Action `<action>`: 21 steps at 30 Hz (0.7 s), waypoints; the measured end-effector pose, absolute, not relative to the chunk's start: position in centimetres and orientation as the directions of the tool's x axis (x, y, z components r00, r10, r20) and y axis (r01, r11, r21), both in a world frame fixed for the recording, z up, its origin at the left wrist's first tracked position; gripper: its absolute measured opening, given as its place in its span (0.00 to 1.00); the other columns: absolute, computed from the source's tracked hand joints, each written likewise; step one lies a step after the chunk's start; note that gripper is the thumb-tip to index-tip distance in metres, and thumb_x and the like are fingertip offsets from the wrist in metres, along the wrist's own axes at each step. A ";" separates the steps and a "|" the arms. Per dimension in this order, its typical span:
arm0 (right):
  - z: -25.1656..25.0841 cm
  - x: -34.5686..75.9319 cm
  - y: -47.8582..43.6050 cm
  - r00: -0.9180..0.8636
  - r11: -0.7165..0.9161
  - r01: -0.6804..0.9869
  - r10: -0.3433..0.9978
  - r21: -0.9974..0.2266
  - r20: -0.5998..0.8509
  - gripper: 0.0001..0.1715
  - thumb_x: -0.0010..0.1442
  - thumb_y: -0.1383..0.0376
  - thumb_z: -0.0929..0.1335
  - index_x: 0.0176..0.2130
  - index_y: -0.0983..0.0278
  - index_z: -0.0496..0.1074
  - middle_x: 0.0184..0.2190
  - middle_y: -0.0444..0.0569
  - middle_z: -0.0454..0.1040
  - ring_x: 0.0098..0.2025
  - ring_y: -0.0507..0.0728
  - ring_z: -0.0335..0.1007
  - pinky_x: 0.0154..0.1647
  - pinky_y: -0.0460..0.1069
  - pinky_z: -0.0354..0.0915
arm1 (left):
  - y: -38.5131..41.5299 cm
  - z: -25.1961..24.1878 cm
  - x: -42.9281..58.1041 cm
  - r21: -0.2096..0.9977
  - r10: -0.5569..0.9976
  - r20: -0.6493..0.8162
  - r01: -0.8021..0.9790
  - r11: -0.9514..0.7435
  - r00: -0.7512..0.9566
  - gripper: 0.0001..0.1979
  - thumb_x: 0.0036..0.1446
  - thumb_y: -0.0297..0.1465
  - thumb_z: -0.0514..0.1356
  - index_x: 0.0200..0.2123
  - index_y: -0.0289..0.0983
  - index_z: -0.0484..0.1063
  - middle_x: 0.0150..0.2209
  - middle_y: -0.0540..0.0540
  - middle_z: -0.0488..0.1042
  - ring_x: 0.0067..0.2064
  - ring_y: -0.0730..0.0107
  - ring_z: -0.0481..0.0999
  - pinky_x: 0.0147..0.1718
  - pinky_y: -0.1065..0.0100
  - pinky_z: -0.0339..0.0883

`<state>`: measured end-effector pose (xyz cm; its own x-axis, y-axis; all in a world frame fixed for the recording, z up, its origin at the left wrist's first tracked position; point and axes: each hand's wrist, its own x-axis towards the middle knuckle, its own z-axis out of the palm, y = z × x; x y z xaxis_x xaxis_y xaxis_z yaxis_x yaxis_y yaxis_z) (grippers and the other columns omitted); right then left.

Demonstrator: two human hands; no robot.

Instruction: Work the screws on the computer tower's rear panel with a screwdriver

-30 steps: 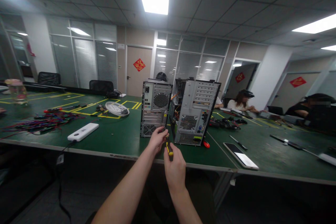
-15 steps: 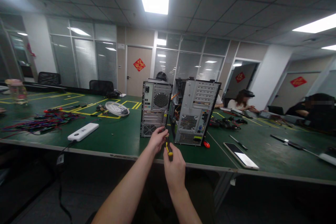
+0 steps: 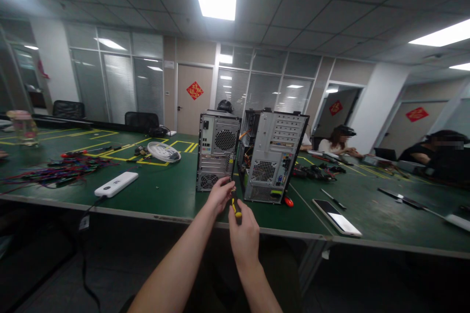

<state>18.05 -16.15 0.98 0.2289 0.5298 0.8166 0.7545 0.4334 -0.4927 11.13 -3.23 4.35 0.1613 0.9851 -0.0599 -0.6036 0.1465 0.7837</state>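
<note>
Two desktop computer cases stand upright on the green table, rear panels facing me. The left computer case (image 3: 216, 151) has a round fan grille and a lower power supply fan. The right computer case (image 3: 270, 161) shows an uncovered side with wires inside. My right hand (image 3: 245, 227) is closed around the black and yellow handle of a screwdriver (image 3: 237, 209), which points up toward the left case's lower right edge. At that edge my left hand (image 3: 220, 196) has its fingers pinched by the screwdriver's front end; what they grip is too small to make out.
On the left lie a white power bank (image 3: 116, 184) with a cable, a heap of thin wires (image 3: 62, 171) and a white round dish (image 3: 164, 152). A phone (image 3: 337, 217) and a thin tool (image 3: 333, 199) lie at right. Co-workers sit beyond, one a person in white (image 3: 332, 145).
Both hands and the screwdriver hold almost the same place. In the background, the person at far right has shifted slightly.
</note>
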 end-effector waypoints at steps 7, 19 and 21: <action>0.9 18.0 -15.9 0.224 0.430 0.760 0.530 -0.487 0.818 0.22 0.75 0.58 0.63 0.55 0.69 0.76 0.48 0.61 0.81 0.50 0.63 0.81 0.51 0.55 0.76 | -3.3 4.3 11.2 0.781 0.987 -0.079 -0.606 0.150 0.142 0.19 0.59 0.21 0.70 0.52 0.33 0.72 0.29 0.48 0.78 0.28 0.76 0.79 0.28 0.77 0.68; 1.0 18.0 -15.9 0.244 0.425 0.761 0.512 -0.490 0.823 0.23 0.75 0.56 0.62 0.55 0.68 0.76 0.48 0.61 0.81 0.49 0.63 0.81 0.50 0.56 0.76 | -3.4 4.6 11.2 0.786 0.990 -0.064 -0.604 0.127 0.126 0.21 0.58 0.23 0.72 0.53 0.32 0.73 0.31 0.46 0.78 0.29 0.74 0.79 0.28 0.76 0.68; 0.9 18.0 -15.8 0.248 0.419 0.766 0.508 -0.488 0.825 0.23 0.75 0.56 0.62 0.55 0.68 0.77 0.48 0.62 0.81 0.49 0.63 0.81 0.50 0.56 0.76 | -3.3 4.6 11.3 0.789 0.990 -0.064 -0.601 0.127 0.124 0.22 0.57 0.24 0.73 0.53 0.32 0.73 0.31 0.46 0.78 0.29 0.74 0.80 0.29 0.75 0.69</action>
